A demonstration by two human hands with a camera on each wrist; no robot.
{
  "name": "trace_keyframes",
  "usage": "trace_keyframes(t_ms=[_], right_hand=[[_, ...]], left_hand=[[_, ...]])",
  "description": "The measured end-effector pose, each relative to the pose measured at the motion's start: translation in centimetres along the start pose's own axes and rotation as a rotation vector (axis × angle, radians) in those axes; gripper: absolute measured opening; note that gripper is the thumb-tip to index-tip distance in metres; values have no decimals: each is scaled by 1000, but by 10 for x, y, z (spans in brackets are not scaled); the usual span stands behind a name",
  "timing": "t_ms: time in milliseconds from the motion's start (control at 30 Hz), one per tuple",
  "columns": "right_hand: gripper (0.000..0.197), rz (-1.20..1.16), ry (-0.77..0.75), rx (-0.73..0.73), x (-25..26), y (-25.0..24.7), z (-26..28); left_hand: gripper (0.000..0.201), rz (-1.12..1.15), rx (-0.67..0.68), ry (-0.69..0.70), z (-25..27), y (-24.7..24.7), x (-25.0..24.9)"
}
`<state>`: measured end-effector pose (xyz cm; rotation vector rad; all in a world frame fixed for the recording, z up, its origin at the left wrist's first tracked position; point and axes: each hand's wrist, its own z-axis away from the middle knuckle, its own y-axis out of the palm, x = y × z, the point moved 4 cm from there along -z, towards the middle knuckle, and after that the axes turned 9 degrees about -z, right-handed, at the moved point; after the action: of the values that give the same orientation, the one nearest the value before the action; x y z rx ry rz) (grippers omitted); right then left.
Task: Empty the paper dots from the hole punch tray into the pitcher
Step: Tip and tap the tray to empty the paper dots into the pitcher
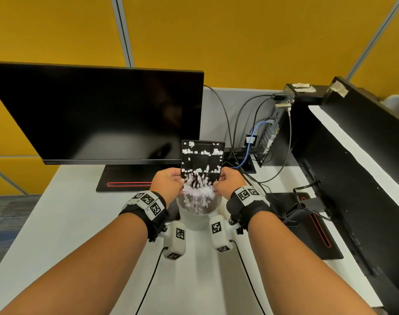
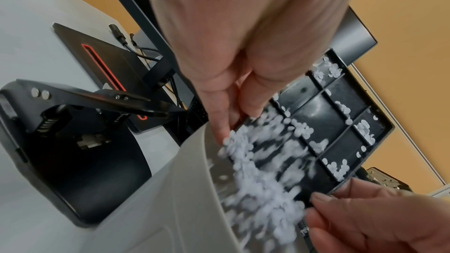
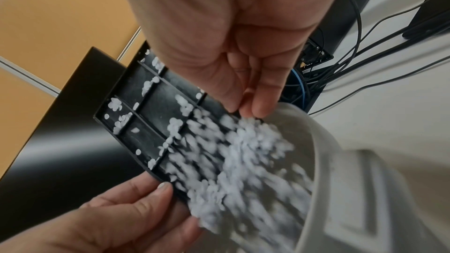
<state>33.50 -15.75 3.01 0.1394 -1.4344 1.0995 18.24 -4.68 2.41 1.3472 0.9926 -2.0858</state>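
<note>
A black ribbed hole punch tray (image 1: 202,159) is held nearly upright over a pale grey pitcher (image 1: 197,220). My left hand (image 1: 169,181) pinches its lower left edge and my right hand (image 1: 230,181) pinches its lower right edge. White paper dots (image 1: 197,193) stream off the tray's lower end into the pitcher's mouth. Other dots cling behind the tray's ribs (image 2: 340,122). The wrist views show the tray (image 3: 151,114), the falling dots (image 3: 243,164) and the pitcher's rim (image 3: 324,147) close up. The black hole punch (image 2: 73,122) stands on the table to the pitcher's left.
A dark monitor (image 1: 96,112) on a black base (image 1: 125,178) stands behind the hands. A small computer (image 1: 276,123) with several cables (image 1: 239,133) is at the back right. A second black screen (image 1: 357,155) and base (image 1: 317,228) line the right edge of the white table (image 1: 57,223).
</note>
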Motion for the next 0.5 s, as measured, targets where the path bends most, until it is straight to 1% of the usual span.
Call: trace_keyframes(t_ms=[67, 167, 267, 367, 500], right_hand=[[29, 48, 4, 15, 3, 0, 3], [20, 70, 36, 61, 5, 0, 6], [12, -4, 51, 77, 7, 1, 8], [19, -96, 58, 42, 2, 4, 5], [24, -133, 66, 6, -1, 4, 4]], left_hand=[[31, -14, -12, -1, 0, 0, 2], [31, 0, -18, -4, 1, 0, 3], [33, 2, -21, 2, 1, 1, 2], [34, -19, -28, 5, 2, 1, 1], [33, -29, -28, 7, 2, 0, 1]])
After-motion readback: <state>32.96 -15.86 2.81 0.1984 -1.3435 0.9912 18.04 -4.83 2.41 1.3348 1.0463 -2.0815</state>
